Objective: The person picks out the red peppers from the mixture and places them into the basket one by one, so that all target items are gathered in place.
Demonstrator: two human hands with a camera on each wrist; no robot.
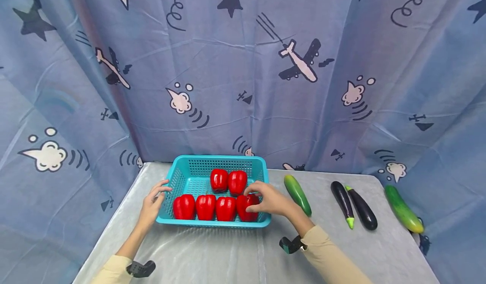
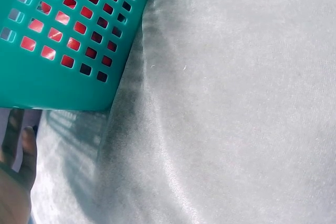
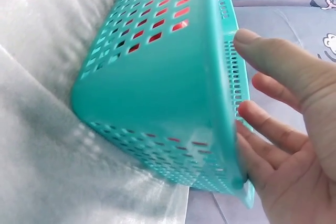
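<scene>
A turquoise plastic basket holds several shiny red bell peppers, with a row along its near side and two behind. My right hand reaches over the basket's right end, its thumb and fingers spread above the bell pepper in the near right corner. Seen from the right wrist, the thumb and fingertips stand apart at the rim, with no pepper between them. My left hand is at the basket's left rim, fingers loosely bent and pinching nothing.
Right of the basket lies a green cucumber. Farther right are two dark eggplants and another cucumber near the table's right edge. A blue patterned curtain hangs behind the grey-white cloth-covered table.
</scene>
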